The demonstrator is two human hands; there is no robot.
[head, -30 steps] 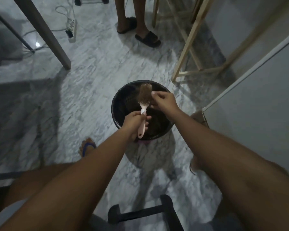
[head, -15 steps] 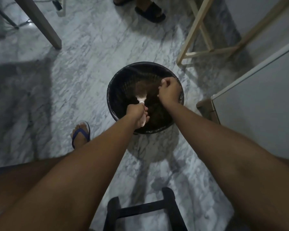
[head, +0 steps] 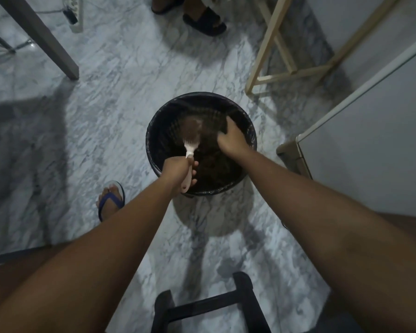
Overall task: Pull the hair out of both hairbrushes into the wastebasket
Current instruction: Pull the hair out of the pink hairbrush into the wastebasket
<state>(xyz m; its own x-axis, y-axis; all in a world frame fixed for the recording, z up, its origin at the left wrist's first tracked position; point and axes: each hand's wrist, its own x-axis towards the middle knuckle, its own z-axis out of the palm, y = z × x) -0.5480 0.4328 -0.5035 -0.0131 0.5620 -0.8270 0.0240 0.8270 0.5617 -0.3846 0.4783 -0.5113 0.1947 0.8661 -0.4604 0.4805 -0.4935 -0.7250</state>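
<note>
A round black wastebasket (head: 154, 121) lined with a dark bag stands on the marble floor, with brown hair heaped inside. My left hand (head: 178, 171) grips the pale handle of a hairbrush (head: 191, 138), whose hair-clogged head points into the basket. My right hand (head: 232, 140) is inside the basket to the right of the brush head, fingers spread downward over the hair; whether it holds any strands is hidden. Only one hairbrush shows.
A black stool frame (head: 207, 306) sits near my feet. A white cabinet (head: 370, 145) stands at the right, a wooden stand (head: 271, 49) behind the basket, a table leg (head: 46, 42) at back left. Another person's sandalled feet (head: 204, 20) are at the top.
My right hand moved from pinching at the brush head to lower in the basket with fingers spread. The brush stays held over the basket in my left hand.
</note>
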